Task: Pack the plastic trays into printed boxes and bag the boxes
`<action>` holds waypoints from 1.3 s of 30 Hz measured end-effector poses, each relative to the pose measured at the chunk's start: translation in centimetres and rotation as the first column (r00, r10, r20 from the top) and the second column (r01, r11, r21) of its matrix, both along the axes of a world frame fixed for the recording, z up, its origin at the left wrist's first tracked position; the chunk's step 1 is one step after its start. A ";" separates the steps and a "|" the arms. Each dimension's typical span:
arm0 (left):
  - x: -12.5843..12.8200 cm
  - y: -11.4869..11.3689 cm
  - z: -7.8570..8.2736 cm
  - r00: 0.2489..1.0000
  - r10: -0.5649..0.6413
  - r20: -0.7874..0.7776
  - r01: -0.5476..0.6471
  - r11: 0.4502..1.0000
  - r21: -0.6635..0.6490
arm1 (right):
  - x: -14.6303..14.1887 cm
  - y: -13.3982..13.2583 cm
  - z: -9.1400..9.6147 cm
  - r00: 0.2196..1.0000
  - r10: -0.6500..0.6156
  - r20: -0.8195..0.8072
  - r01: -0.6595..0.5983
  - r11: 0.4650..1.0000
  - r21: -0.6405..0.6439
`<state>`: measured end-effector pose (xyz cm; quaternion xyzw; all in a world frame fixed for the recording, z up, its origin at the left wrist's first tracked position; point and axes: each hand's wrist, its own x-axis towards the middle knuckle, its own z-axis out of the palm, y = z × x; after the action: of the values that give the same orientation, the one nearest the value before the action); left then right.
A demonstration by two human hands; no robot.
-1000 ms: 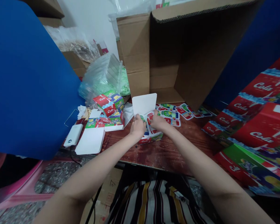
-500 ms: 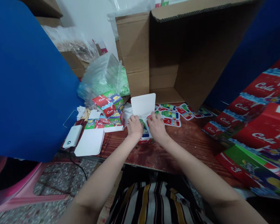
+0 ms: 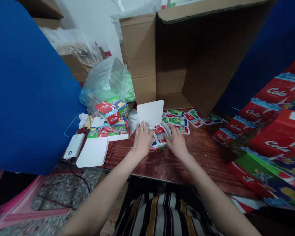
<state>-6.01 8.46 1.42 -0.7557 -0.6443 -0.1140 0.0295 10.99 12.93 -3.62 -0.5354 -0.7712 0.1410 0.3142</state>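
Note:
In front of me on the table sits a small Cola carton with its white lid flap raised at the back. Inside lies a red Cola card beside other green and blue printed pieces. My left hand rests over the carton's left side, fingers stretched and thumb pointing inward. At the right side, my right hand has its thumb over the contents and its fingers outside, around a pale side flap. The fingers of both hands are apart. The carton's left edge is hidden under my left hand.
More printed cards lie behind on the right. Folded printed cartons and a white power bank are to the left. A large cardboard box stands behind, and stacked Cola cartons rise at the right.
My right hand has moved right, off the contents to the carton's side. My left hand has turned slightly. The red Cola card and right side flap now show between the hands.

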 end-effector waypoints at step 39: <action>-1.9 -1.1 -2.3 0.620 -0.287 0.730 0.178 0.958 0.225 | 2.4 -4.9 -1.5 0.928 0.372 -0.009 -0.371 0.924 -0.096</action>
<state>-7.95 7.38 -0.92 -0.7123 -0.4852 -0.4630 -0.2070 13.44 8.08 -5.10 -0.3948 -0.8525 0.2323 0.2518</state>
